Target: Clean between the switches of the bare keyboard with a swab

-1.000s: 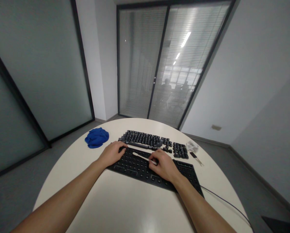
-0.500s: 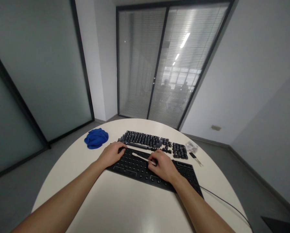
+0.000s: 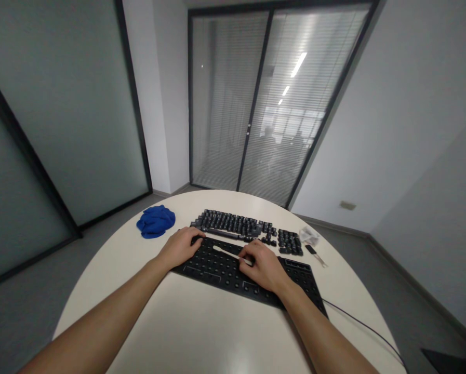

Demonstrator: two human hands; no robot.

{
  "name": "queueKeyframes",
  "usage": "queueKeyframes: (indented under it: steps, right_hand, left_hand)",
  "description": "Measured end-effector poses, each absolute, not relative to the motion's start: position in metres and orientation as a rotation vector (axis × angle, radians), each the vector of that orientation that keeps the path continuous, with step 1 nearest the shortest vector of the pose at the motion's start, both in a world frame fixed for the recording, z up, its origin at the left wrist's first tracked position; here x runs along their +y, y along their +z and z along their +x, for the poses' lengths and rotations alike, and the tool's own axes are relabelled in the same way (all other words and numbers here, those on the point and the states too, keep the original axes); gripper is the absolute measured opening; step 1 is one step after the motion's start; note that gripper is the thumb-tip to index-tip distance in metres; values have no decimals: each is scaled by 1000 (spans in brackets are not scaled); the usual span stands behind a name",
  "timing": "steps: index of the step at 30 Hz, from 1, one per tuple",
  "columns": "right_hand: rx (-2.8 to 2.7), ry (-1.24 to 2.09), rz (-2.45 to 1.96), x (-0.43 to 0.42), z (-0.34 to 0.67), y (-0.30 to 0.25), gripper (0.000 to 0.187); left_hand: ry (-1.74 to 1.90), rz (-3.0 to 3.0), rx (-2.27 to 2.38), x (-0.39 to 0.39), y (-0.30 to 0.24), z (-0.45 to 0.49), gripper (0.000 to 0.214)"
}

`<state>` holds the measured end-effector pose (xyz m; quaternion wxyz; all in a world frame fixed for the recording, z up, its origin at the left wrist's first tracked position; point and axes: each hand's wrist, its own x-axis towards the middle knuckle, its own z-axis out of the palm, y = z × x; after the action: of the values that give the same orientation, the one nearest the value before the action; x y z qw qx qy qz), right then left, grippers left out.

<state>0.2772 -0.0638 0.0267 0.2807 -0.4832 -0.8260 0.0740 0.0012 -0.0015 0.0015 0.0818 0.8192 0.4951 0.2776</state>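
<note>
A black keyboard (image 3: 217, 266) with its keycaps off lies slantwise on the table, rows of bare key stems showing. My left hand (image 3: 181, 246) holds its left end, the thumb on top and the fingers curled toward the far edge. Pinched in my right hand (image 3: 261, 264) is a slim white toothbrush (image 3: 228, 253), its head pointing left over the upper middle rows. Whether the bristles touch the keyboard I cannot tell. The right wrist and forearm cover part of the keyboard's right half.
Loose black keycaps (image 3: 233, 222) sit in rows behind the keyboard, with a number block (image 3: 290, 242) to the right. A blue cloth (image 3: 156, 222) lies far left. Rightward are a clear plastic packet (image 3: 309, 236), a keycap puller (image 3: 316, 255) and a cable (image 3: 363, 324) on the round table (image 3: 178, 322).
Almost nothing differs. Both hands, the toothbrush and the keyboard keep their places; the whole view has shifted very slightly.
</note>
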Motion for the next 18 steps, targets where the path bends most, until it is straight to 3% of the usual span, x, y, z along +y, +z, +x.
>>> queueKeyframes:
  steps: [18]
  right_hand:
    - [-2206, 209, -1322, -62, 277, 25, 7]
  left_hand:
    - [847, 2444, 1473, 0, 1, 1, 26]
